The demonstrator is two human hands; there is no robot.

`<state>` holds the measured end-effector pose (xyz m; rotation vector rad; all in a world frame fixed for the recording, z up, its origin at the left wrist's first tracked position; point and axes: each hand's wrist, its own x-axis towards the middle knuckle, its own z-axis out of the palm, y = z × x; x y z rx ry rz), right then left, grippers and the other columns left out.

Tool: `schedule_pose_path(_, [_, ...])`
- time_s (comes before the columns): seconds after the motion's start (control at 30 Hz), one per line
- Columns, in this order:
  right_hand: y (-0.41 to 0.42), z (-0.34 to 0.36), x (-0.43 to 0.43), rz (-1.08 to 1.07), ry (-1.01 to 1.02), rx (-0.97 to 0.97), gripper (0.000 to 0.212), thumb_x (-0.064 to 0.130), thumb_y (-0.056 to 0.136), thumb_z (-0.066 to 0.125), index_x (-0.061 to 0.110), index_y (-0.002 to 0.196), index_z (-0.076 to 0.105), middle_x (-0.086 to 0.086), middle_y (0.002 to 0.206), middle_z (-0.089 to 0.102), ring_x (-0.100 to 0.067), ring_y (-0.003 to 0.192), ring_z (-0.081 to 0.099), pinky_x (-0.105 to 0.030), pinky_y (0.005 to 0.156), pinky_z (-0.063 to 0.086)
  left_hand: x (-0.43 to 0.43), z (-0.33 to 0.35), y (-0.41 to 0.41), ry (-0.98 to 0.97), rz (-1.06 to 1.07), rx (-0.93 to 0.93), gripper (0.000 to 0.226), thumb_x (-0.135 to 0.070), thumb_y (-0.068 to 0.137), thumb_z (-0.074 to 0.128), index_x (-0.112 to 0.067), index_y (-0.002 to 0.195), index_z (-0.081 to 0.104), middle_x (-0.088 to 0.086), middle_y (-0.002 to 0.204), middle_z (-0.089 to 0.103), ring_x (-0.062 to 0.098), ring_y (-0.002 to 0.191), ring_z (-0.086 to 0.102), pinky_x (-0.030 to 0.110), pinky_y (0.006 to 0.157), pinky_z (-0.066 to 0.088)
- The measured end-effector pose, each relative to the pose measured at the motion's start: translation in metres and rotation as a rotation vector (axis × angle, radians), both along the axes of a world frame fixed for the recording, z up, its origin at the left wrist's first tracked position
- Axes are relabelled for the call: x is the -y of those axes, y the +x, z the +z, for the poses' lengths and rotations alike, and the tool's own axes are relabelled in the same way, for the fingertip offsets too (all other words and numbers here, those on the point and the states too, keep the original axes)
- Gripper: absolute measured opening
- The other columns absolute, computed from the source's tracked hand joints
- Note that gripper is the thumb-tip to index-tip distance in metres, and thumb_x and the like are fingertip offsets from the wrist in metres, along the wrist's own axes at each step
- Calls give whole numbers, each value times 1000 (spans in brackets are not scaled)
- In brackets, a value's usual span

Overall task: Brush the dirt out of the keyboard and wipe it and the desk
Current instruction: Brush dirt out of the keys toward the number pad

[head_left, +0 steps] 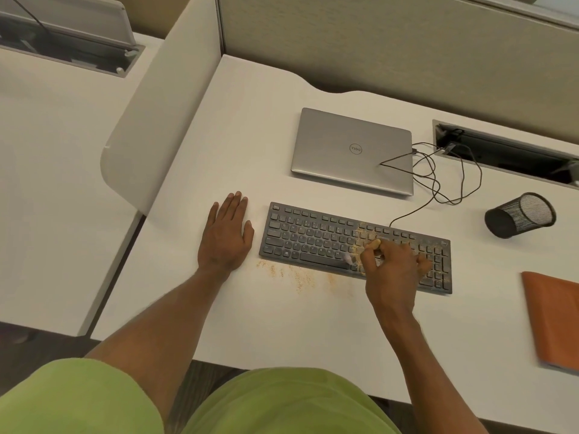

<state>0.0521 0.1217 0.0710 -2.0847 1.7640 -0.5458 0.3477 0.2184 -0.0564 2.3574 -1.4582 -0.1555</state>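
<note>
1. Beige fabric partitions [407, 57] close off the far side of our cubicle, and a rounded white divider [163, 120] runs along the left edge of the white desk [250, 136]; a neighbouring desk [47, 151] lies beyond it.
2. Near the desk's right far corner we see an open cable trough [507, 151] sunk into the top.
3. Toward the far edge, a closed silver laptop [351, 148] lies flat, with thin black cables [438, 183] looping from it and the trough down to the keyboard.
4. By the right edge a black mesh pen cup [520, 214] lies on its side, and an orange folder [554, 314] sits nearer the front right corner.
5. The black keyboard [313, 239] rests mid-desk, slightly angled, with tan dirt [360, 236] over its right half.
6. More crumbs [297, 277] are scattered on the desk just in front of the keyboard.
7. Our left hand [225, 236] lies flat on the desk just left of the keyboard, fingers straight and together.
8. Our right hand [391, 270] covers the keyboard's right part, fingers curled and pinching a small brush [348, 258], whose pale bristles are blurred against the keys.
9. At the near edge we see green clothing [282, 402].
</note>
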Motion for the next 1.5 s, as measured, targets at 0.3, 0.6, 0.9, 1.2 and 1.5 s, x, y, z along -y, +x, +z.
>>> schedule_pose_path(0.3, [-6,-1,1,3,-25,92,11,25,99,62,31,94,70,11,86,60,-6,96,36,-51,99,29,1,1,-1,2,-4,-4,64,-36,104,31,-12,164,32,5,171,28,16,160,19,44,132,13])
schedule_pose_path(0.6, [-3,-2,8,208,13,93,22,10,96,66,32,95,72,16,90,66,-13,100,49,-31,81,16,0,1,-1,-4,-7,-2,64,-36,104,32,-12,163,33,5,171,29,16,160,20,43,132,12])
schedule_pose_path(0.9, [4,11,13,185,-3,116,24,7,96,64,30,91,69,19,90,66,-14,99,52,-33,83,18,0,1,-1,-4,-6,3,64,-36,104,30,-12,163,34,5,171,30,17,160,21,44,132,13])
schedule_pose_path(1.2, [-4,4,6,-36,-24,-19,19,22,102,55,30,88,65,11,82,64,-15,98,50,-39,93,19,1,1,-1,3,-7,6,64,-36,104,31,-12,163,33,5,171,30,17,160,21,44,132,14])
schedule_pose_path(1.5, [-12,0,-10,-45,4,-2,24,19,97,58,26,75,64,8,72,64,-18,83,54,-42,94,25,1,0,0,7,-4,10,64,-36,104,30,-12,163,33,5,171,30,17,160,21,44,132,13])
